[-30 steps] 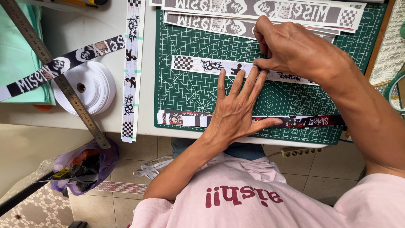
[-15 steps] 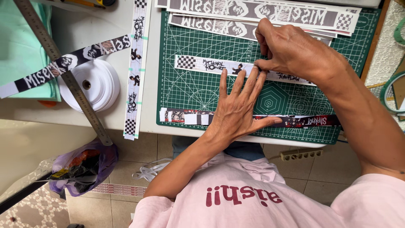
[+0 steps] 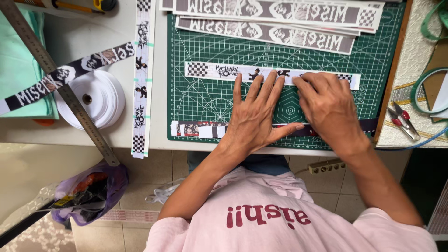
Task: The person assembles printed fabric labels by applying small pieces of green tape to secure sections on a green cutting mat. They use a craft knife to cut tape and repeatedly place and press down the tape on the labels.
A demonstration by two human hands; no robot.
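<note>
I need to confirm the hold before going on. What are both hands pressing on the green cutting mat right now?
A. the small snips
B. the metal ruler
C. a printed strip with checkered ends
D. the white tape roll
C: the left hand and the right hand both lie flat with fingertips on the printed strip on the cutting mat; the roll, ruler and snips lie untouched off the mat.

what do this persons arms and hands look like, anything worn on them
Both hands are bare: the left hand and the right hand show no gloves, and no rings, watch or bracelet can be seen. The forearms are uncovered as well. The only clothing in view is a pale pink short-sleeved t-shirt with dark red lettering across the chest; its sleeves end near the upper arms.
</note>
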